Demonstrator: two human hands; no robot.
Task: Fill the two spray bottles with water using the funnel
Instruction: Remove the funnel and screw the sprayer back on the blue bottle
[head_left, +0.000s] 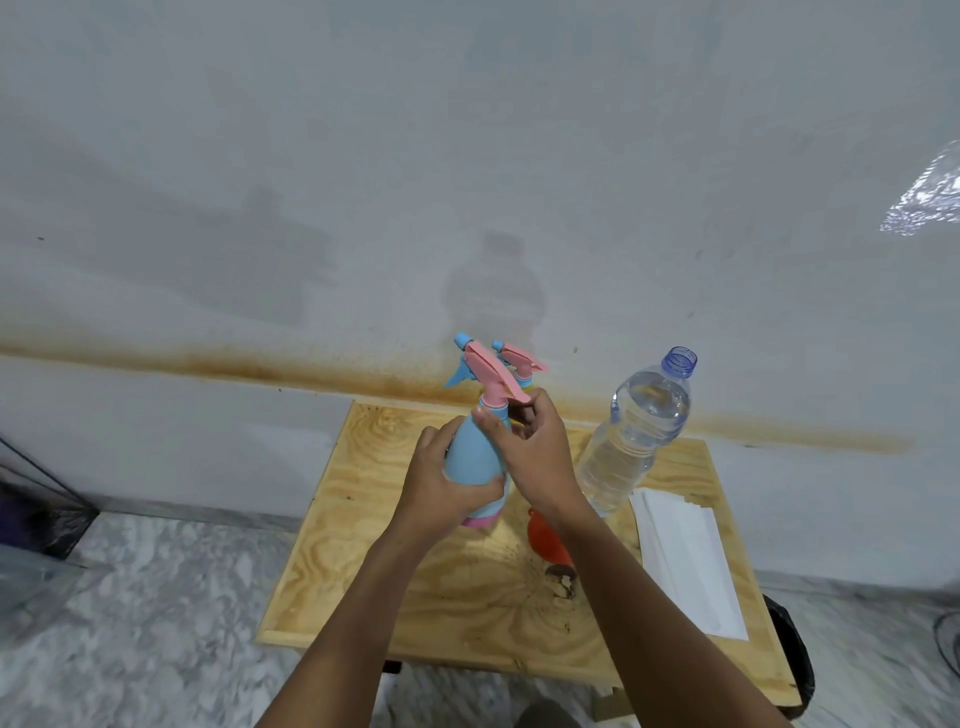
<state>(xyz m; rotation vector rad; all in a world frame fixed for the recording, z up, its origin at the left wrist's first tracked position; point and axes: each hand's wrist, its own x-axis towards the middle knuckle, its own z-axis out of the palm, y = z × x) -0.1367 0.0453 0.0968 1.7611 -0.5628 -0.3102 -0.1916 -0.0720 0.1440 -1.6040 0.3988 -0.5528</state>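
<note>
A blue spray bottle (470, 457) with a pink trigger head stands on the wooden table (363, 571). My left hand (441, 486) grips its body from the left. My right hand (524, 447) pinches the pink collar at its neck. A second spray bottle (517, 358) stands right behind it; only its pink and blue head shows. An orange funnel (545, 538) lies on the table, partly hidden by my right forearm. An uncapped clear water bottle (631, 431) stands at the right, nearly full.
White folded paper (685, 556) lies along the table's right side. A stained grey wall rises just behind the table. Marbled floor surrounds it, with a black bag (792, 654) at the right edge and dark items at far left.
</note>
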